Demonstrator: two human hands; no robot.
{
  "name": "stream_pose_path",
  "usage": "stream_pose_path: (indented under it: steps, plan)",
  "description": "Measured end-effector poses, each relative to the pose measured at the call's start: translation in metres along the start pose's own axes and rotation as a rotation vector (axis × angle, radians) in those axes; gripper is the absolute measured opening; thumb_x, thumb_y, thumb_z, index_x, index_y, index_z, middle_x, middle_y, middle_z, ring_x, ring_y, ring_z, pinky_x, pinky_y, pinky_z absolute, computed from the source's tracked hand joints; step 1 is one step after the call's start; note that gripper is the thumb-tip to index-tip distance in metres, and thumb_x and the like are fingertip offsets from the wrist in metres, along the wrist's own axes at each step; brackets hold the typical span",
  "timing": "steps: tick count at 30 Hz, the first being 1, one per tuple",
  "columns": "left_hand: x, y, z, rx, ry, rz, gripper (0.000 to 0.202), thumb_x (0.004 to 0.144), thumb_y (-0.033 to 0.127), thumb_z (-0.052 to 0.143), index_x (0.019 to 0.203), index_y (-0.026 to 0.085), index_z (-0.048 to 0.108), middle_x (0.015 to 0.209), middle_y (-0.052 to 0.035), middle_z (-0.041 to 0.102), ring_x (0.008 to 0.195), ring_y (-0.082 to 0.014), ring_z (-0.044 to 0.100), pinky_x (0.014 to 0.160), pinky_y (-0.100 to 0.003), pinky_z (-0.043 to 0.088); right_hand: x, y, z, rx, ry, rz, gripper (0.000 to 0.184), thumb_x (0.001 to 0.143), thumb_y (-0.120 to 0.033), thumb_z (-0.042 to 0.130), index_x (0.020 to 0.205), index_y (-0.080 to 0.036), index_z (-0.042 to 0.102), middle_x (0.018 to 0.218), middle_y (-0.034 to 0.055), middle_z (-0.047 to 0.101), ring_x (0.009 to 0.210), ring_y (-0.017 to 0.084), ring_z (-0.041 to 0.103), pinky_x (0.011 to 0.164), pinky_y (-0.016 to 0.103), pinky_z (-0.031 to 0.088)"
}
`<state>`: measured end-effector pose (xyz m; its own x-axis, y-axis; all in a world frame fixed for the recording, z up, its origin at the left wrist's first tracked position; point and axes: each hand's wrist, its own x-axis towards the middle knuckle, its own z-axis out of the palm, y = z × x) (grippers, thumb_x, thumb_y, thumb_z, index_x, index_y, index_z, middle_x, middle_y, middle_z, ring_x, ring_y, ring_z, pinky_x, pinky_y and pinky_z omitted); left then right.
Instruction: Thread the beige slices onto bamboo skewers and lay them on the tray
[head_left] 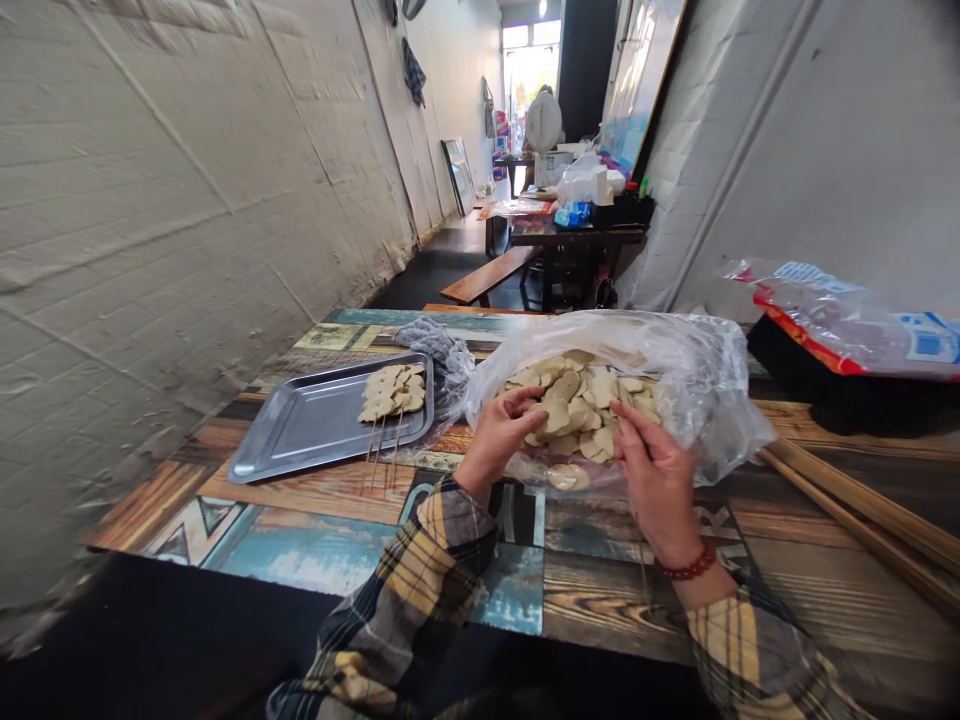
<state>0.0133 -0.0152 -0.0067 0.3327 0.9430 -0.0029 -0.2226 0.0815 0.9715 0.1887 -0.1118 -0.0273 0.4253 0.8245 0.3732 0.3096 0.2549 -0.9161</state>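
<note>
A clear plastic bag (694,385) lies open on the table, filled with flat, pale beige slices (581,405) of some food. My left hand (501,430) is at the bag's left side, thumb and fingers pinched on a pale slice (556,414). Over the bag's right front is my right hand (656,475), fingers closed on a thin wooden skewer (643,565), whose blurred end shows below the palm. To the left, a metal tray (300,425) bears several skewered slices (391,391), their stick ends (379,440) jutting over the near rim.
A grey crumpled cloth (435,345) sits behind the tray. At right are long wooden sticks (862,500) and a black container (840,375) with plastic packaging (862,315) on top. Beyond stand a bench (491,275) and another cluttered table (577,237). A wall (150,250) runs along the left.
</note>
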Motion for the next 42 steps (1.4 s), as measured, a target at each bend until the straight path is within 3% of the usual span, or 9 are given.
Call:
stream_pose_path:
  steps: [2,4,8,12,28,35,42]
  plan:
    - [0.000,-0.001,0.001,0.011,-0.017,-0.008,0.051,0.062,0.030,0.089,0.107,0.013,0.073,0.066,0.0024,0.061,0.061,-0.0096,0.052,0.060,-0.022,0.039,0.000,0.000,0.001,0.133,-0.028,0.098,0.044,0.098,-0.044,0.054,0.129,-0.017,0.069,0.064,0.0000,0.060,0.052,0.014,0.051,0.044,0.026,0.040]
    - [0.000,-0.001,0.000,0.007,-0.017,-0.007,0.053,0.061,0.030,0.089,0.108,0.013,0.073,0.069,0.0011,0.064,0.063,-0.0107,0.055,0.062,-0.023,0.042,-0.002,-0.001,0.003,0.191,-0.134,0.150,0.043,0.096,-0.044,0.057,0.127,-0.017,0.070,0.060,-0.0028,0.054,0.051,0.013,0.046,0.045,0.025,0.038]
    - [0.000,0.002,-0.002,-0.001,0.054,0.035,0.054,0.061,0.030,0.088,0.109,0.014,0.072,0.068,0.0033,0.062,0.060,-0.0093,0.054,0.060,-0.022,0.042,-0.011,-0.006,0.009,0.088,-0.354,0.143,0.042,0.094,-0.039,0.056,0.127,-0.017,0.071,0.057,-0.0045,0.053,0.051,0.012,0.047,0.049,0.025,0.039]
    - [0.000,0.006,-0.004,-0.007,0.093,0.072,0.051,0.062,0.028,0.087,0.108,0.013,0.071,0.068,0.0037,0.062,0.061,-0.0085,0.053,0.060,-0.021,0.041,-0.015,-0.011,0.012,-0.018,-0.452,0.106,0.042,0.093,-0.035,0.053,0.124,-0.014,0.073,0.055,-0.0036,0.056,0.048,0.012,0.050,0.050,0.025,0.041]
    - [-0.004,0.006,0.001,-0.043,0.041,0.079,0.053,0.063,0.030,0.088,0.110,0.015,0.068,0.070,0.0036,0.063,0.061,-0.0094,0.054,0.060,-0.023,0.041,-0.014,-0.010,0.012,-0.120,-0.452,0.038,0.044,0.093,-0.034,0.050,0.124,-0.013,0.073,0.059,0.0000,0.065,0.050,0.016,0.057,0.053,0.029,0.049]
    - [-0.006,0.010,0.004,-0.062,0.048,0.077,0.052,0.062,0.029,0.088,0.109,0.015,0.069,0.072,0.0025,0.065,0.063,-0.0094,0.055,0.063,-0.022,0.042,-0.013,-0.008,0.013,-0.121,-0.420,0.009,0.040,0.091,-0.033,0.051,0.120,-0.020,0.076,0.067,0.0026,0.072,0.068,0.022,0.069,0.066,0.034,0.057]
    - [-0.006,0.008,0.005,-0.026,0.011,0.069,0.054,0.063,0.029,0.088,0.112,0.016,0.069,0.080,-0.0012,0.069,0.072,-0.0137,0.062,0.068,-0.024,0.047,-0.013,-0.008,0.015,-0.118,-0.412,0.025,0.041,0.091,-0.032,0.051,0.120,-0.018,0.076,0.071,0.0040,0.074,0.075,0.023,0.072,0.070,0.035,0.058]
